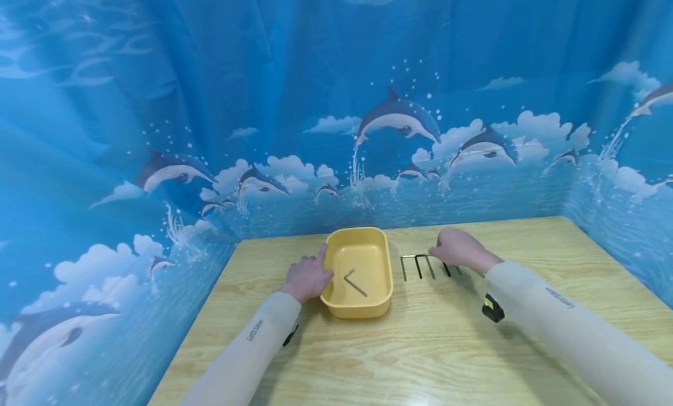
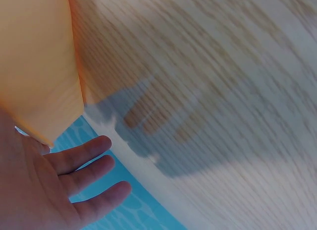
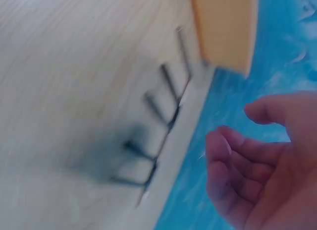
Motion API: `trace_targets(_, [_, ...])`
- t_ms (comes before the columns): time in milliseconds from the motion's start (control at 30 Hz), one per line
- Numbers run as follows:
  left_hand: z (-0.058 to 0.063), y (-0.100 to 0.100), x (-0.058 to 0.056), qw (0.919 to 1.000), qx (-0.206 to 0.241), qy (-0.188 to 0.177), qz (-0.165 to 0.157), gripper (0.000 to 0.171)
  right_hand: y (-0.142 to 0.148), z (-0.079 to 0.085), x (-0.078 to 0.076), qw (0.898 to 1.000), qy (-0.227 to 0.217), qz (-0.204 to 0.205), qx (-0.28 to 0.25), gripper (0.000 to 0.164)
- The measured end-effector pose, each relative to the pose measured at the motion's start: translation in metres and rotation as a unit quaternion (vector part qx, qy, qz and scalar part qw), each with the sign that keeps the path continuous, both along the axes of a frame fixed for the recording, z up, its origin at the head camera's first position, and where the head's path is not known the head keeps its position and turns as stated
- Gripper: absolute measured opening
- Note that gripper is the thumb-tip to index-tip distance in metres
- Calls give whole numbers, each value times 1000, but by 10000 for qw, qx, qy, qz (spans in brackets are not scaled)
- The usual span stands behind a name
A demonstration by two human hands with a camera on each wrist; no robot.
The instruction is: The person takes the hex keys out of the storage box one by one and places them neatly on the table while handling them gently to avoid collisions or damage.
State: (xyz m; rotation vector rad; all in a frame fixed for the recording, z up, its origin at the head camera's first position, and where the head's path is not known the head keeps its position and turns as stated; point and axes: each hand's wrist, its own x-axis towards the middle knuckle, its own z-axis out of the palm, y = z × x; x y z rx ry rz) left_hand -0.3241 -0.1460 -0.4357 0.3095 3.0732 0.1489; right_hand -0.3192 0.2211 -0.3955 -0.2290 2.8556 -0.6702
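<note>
My left hand [image 1: 307, 277] holds the left rim of a yellow plastic basin [image 1: 357, 312], thumb over the inner side and index finger along the rim. Its other fingers [image 2: 86, 153] stick out loosely beside the outer wall. One L-shaped hex key [image 1: 356, 286] lies on the basin's floor. To the basin's right, several more hex keys [image 1: 403, 269] lie in a row, long arms pointing toward me. My right hand [image 1: 462, 249] hovers over the right part of that row, hiding some of it. Its fingers curl loosely with the thumb apart, and nothing shows between them.
The wooden table [image 1: 420, 353] ends at the back and sides against a blue curtain [image 1: 294, 73] printed with dolphins. A black wrist device [image 1: 492, 308] hangs under the right sleeve.
</note>
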Motion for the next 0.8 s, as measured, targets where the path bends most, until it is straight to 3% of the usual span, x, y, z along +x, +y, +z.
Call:
trace_targets(333, [6, 1, 4, 9999, 75, -108, 54, 72, -58, 34, 7, 9986, 27, 532, 38, 46])
trace_targets(800, [1, 0, 0, 10000, -57, -6, 19, 71, -132, 47, -14, 9922, -367, 1165, 244, 41])
